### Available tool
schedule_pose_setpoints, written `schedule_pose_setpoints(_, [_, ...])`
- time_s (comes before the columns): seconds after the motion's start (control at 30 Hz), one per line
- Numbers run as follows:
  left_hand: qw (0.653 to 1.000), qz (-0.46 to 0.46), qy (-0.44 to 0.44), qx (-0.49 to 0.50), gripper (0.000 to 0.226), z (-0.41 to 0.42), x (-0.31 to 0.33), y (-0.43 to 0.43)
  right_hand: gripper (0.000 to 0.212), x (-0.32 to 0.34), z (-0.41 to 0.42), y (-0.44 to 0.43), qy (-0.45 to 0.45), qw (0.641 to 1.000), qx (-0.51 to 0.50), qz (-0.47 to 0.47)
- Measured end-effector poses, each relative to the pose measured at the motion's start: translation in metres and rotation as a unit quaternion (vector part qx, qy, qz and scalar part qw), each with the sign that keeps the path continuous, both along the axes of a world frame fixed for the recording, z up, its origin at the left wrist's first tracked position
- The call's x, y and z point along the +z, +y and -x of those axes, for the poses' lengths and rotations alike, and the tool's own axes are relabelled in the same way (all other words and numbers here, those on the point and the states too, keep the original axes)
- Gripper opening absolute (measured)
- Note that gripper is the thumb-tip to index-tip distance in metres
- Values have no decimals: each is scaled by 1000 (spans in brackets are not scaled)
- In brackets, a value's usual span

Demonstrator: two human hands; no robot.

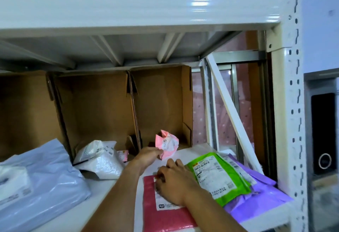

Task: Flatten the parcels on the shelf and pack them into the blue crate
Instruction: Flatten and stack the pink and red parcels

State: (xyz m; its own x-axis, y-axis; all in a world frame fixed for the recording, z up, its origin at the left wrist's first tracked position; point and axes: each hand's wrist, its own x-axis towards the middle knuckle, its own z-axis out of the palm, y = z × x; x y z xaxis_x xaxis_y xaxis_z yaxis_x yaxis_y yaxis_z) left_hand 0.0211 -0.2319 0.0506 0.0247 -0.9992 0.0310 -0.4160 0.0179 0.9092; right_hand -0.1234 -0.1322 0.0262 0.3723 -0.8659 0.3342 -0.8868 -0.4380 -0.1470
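Note:
My left hand (147, 155) reaches to the back of the shelf and pinches a small crumpled pink parcel (167, 143) with a white label. My right hand (174, 182) presses palm-down on a flat dark pink mailer (165, 215) lying at the shelf's front. To the right lies a green parcel (218, 175) on top of a purple mailer (256, 195). A white bubble parcel (99, 158) and a large grey-blue bag (45, 182) lie to the left. The blue crate is not in view.
Open brown cardboard boxes (95, 107) stand on their sides along the back of the white shelf (128, 191). The upper shelf board (128, 11) hangs low overhead. A white upright post (288, 121) and a diagonal brace (231, 107) bound the right side.

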Motion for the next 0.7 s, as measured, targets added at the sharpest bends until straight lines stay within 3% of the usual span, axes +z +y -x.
schedule_pose_setpoints(0.2, [996,69,25,43,15,-2,7,28,47,-1,1,1,5,1000,-8,23])
schedule_pose_setpoints(0.3, [991,106,-11,78,31,-9,6,55,47,1,-1,6,45,996,-22,74])
schedule_pose_setpoints(0.43, [986,123,-41,106,30,-37,-6,73,48,7,-3,10,76,990,-27,118])
schedule_pose_setpoints(0.7, [980,86,94,154,22,-44,4,179,40,23,-5,27,46,993,-28,101])
